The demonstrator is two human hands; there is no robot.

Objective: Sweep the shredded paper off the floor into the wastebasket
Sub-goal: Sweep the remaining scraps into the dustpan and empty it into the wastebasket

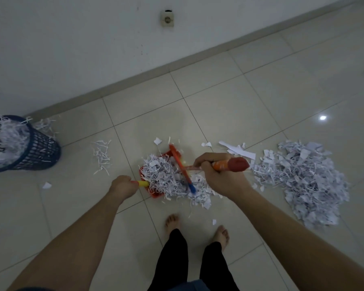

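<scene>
On glossy pale floor tiles, seen from the head camera: a red plastic dustpan heaped with thin, curly white paper shreds. Left hand fisted around the dustpan's yellow handle. Right hand wrapped tight around the smooth orange-and-red grip of a small hand broom, its orange bar with a blue tip lying across the shreds in the pan. To the right, just beside the broom, a broad fluffy pile of shredded paper still on the floor, mixed strips and torn flat scraps. Far left, near the wall, a dark blue lattice wastebasket, round and tapered (already brimming with shreds). Between basket and pan, a loose tuft of strips. Below, two bare feet and black trouser legs.
</scene>
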